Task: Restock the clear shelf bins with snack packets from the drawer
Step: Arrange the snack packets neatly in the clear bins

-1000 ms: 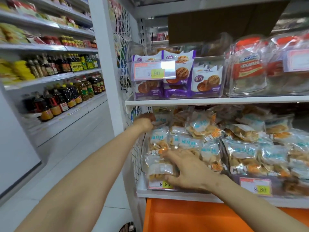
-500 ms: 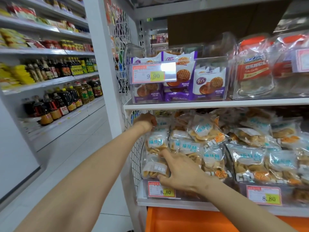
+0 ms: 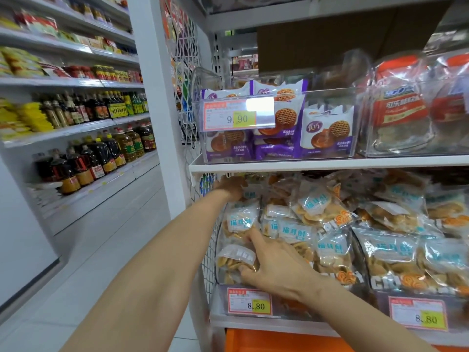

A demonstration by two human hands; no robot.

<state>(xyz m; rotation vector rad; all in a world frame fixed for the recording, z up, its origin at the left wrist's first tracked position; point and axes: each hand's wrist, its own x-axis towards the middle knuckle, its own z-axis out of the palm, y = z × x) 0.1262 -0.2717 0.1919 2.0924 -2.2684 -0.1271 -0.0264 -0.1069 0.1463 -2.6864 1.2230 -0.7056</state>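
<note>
Clear snack packets with teal labels and orange swirls fill the clear bin at the left end of the lower shelf. My left hand reaches to the back top of that pile, just under the upper shelf; its fingers are hidden among the packets. My right hand lies spread on the front packets, index finger up and thumb against a low packet, not closed on it. Below the shelf shows the orange drawer.
A second bin of the same packets stands to the right. The upper shelf edge hangs close above, carrying a bin of purple biscuit packs. A wire mesh panel closes the left side. Oil bottles line the aisle shelves.
My right hand slid slightly right and up over the front packets, uncovering the low packet. My left hand stays at the back of the pile. The view moved closer.
</note>
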